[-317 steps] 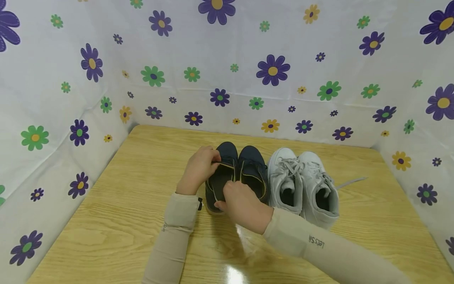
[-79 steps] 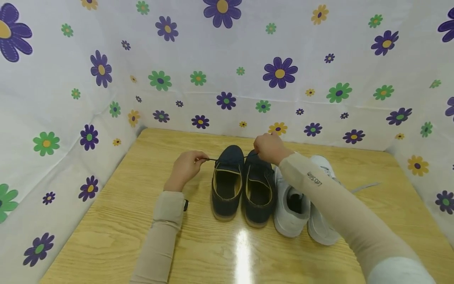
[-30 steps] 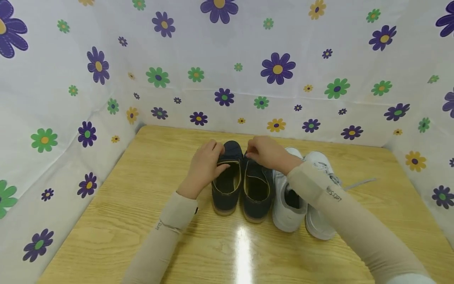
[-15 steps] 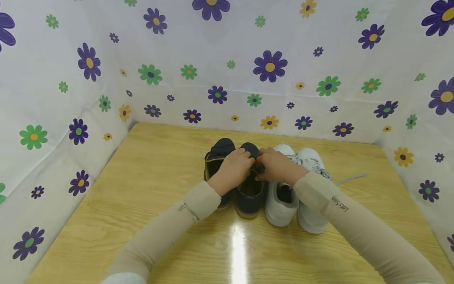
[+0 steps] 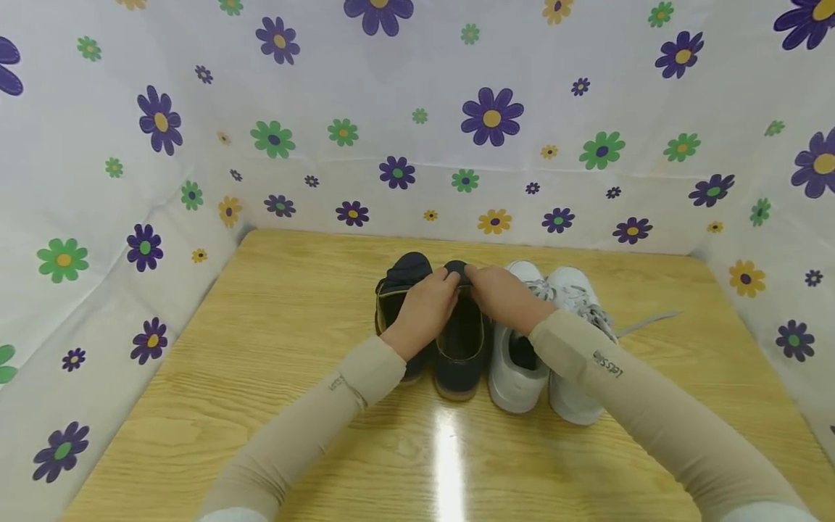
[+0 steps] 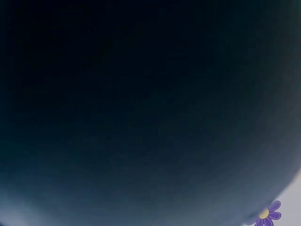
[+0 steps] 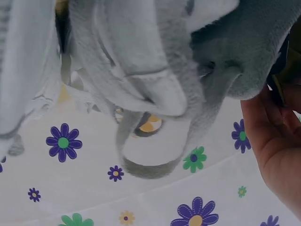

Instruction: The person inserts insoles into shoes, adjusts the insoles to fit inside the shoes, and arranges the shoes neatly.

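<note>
A pair of navy lace-up shoes stands mid-table in the head view, toes toward the back cloth. My left hand [image 5: 427, 312] reaches across the left navy shoe [image 5: 407, 268] and grips the front edge of the right navy shoe's [image 5: 459, 348] opening. From the other side my right hand [image 5: 505, 293] pinches the same shoe's upper; its dark edge and yellowish lining show by the fingers in the right wrist view. The fingertips partly hide the laces and tongue. The left shoe's opening gapes wide. Darkness fills nearly all of the left wrist view.
Two white sneakers [image 5: 522, 380] with grey laces stand close against the navy pair's right side, partly under my right forearm. One loose lace [image 5: 649, 321] trails right over the wooden table [image 5: 274, 319]. Flower-printed cloth [image 5: 391, 101] encloses the back and sides.
Earlier both hands worked on the left navy shoe, pulling its dark lace outward. The left hand has since crossed to the right navy shoe, whose opening now looks wider between both hands.
</note>
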Demonstrator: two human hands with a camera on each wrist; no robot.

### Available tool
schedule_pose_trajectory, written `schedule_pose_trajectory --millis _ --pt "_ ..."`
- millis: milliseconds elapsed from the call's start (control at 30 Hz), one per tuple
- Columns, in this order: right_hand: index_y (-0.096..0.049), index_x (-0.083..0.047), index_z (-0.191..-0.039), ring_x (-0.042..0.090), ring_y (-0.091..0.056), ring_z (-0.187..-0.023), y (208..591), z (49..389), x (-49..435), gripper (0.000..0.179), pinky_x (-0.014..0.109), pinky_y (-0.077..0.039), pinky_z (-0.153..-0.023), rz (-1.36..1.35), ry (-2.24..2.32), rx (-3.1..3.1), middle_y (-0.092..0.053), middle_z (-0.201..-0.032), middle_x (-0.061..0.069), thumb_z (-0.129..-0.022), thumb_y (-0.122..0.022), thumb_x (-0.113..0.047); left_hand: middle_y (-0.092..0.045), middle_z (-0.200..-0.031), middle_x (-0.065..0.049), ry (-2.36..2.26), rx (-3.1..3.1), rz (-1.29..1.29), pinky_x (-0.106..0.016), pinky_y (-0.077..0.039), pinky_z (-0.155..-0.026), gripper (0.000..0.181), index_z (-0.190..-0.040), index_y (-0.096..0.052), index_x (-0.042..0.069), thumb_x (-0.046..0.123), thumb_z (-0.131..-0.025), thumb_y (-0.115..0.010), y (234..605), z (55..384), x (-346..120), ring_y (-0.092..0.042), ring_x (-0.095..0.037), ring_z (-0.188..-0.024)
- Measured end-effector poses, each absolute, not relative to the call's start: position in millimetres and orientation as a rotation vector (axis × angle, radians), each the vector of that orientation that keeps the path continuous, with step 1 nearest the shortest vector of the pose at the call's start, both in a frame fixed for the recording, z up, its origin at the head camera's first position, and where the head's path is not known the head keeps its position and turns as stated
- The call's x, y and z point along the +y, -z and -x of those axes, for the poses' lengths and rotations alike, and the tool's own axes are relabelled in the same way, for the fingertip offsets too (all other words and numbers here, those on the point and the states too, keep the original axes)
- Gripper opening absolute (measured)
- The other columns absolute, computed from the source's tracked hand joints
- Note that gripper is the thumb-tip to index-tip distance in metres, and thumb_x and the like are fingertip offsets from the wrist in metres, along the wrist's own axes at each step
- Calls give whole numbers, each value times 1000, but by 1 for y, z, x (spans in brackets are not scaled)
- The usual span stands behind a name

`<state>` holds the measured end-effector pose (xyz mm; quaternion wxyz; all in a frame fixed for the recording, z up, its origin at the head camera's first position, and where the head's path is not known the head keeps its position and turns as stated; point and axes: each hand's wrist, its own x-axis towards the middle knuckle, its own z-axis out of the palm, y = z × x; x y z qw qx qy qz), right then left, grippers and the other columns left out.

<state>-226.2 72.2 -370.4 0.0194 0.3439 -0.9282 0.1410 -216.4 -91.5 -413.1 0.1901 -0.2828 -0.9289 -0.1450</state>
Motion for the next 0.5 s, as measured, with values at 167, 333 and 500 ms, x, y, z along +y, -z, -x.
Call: schedule_pose_trajectory --millis 167,333,500 --pt "-54 -3 -93 20 -55 -65 368 231 76 10 32 -43 -59 -1011 -516 -3029 -58 -76 8 -93 -62 -7 -55 -81 -9 513 -2674 820 -34 -47 -60 13 -88 -55 4 12 -93 -64 404 216 -96 -57 -23 -69" --pt "-57 3 -100 25 -61 -77 367 229 74 16 36 -48 -66 -1025 -349 -3032 -61 -86 14 -90 -65 -7 -54 -84 -10 504 -2730 838 -35 -46 -64 22 -88 -52 3 15 -89 -70 400 212 -96 -54 -25 -75" --pt "-56 3 -97 25 -59 -74 368 224 73 9 34 -47 -64 -1016 -312 -3002 -59 -85 14 -92 -60 -4 -55 -91 -12 533 -2791 876 -35 -47 -68 25 -96 -52 2 16 -87 -72 395 210 -99 -54 -25 -81"
